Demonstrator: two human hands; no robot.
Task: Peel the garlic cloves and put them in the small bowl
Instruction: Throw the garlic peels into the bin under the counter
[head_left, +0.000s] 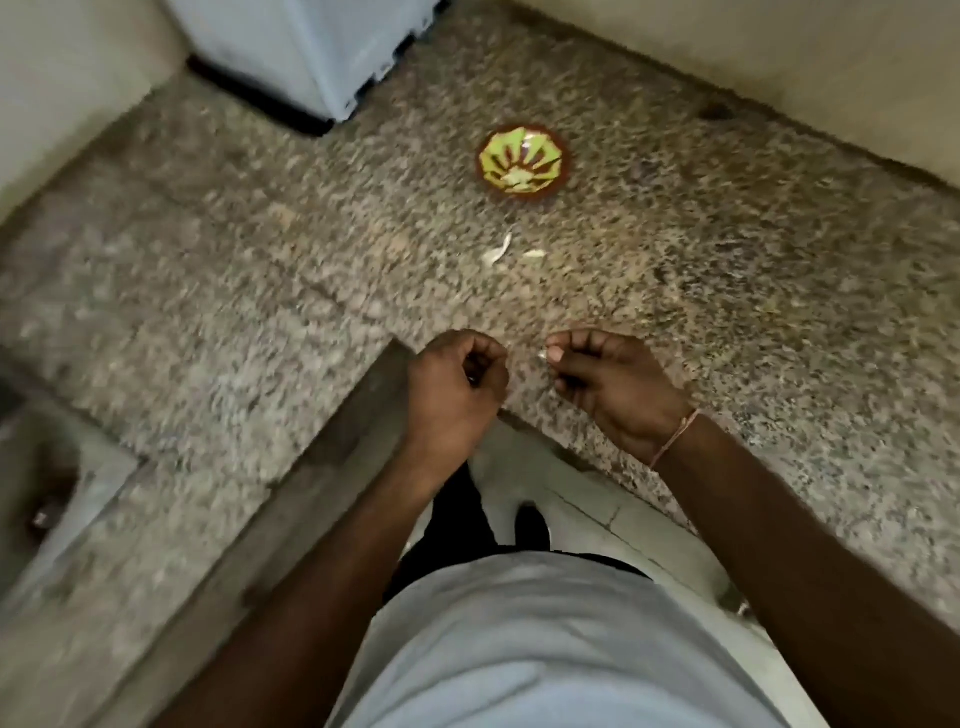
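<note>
Sink corner: at the far left edge we see a dark sunken recess (36, 499) cut into the counter, too blurred for us to tell what lies in it.
Counter: a speckled granite counter (234, 270) runs L-shaped from the left around to the right, with pale walls behind it.
Appliance: a pale blue-white box on a dark base (311, 57) stands at the far left of the counter, against the wall.
Left hand: our left hand (457, 387) hovers just above the near edge of the counter, fingers curled inward toward the palm; we cannot tell whether anything is held inside them.
Small bowl: the small bowl (523, 162), brown outside with a yellow-green petal pattern inside, sits on the counter far beyond both hands, with a few pale pieces in its near part; we cannot tell if they are cloves or skin.
Peel scraps: a few whitish garlic skins (506, 252) lie on the counter between the bowl and the hands, nearer the bowl.
Garlic clove: a small pale piece (542, 355) shows at the fingertips of the right hand, just apart from the left hand.
Right hand: our right hand (608, 387) pinches that pale piece between thumb and forefinger, the other fingers loosely curled.
Wrist thread: a thin pinkish thread (675, 436) circles the right wrist.
</note>
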